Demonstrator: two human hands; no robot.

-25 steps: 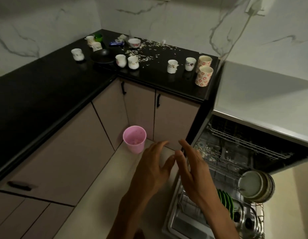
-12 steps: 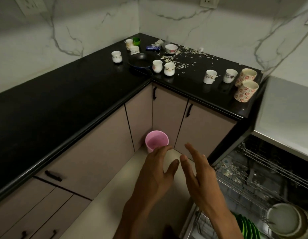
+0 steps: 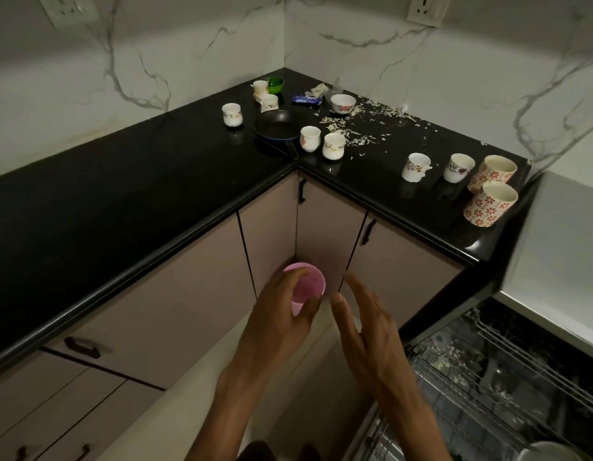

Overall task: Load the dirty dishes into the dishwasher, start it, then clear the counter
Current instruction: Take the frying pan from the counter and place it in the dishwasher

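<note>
- The view has swung further left and up than half a second ago: more of the black counter (image 3: 128, 201) and both wall sockets now show, while the open dishwasher (image 3: 507, 387) has slid to the lower right corner, with only a sliver of the stacked bowls (image 3: 551, 452) left at the bottom edge.
- The left hand (image 3: 281, 321) is released, fingers spread and slightly curled. It now overlaps the pink cup (image 3: 306, 287) on the floor in the cabinet corner, where earlier it only reached the rim; whether it touches the cup cannot be told.
- The right hand (image 3: 371, 334) is also released and empty, fingers extended, just beside the left as before.
- The dirty cups sit unchanged on the counter: two red-flowered mugs (image 3: 491, 194) near the right end, two small white cups (image 3: 438, 168) beside them, and more cups around the dark frying pan (image 3: 280, 126) near the inner corner.
- A white bowl (image 3: 343, 103), a green bowl (image 3: 275, 84) and scattered scraps (image 3: 371, 123) lie toward the back wall.
</note>
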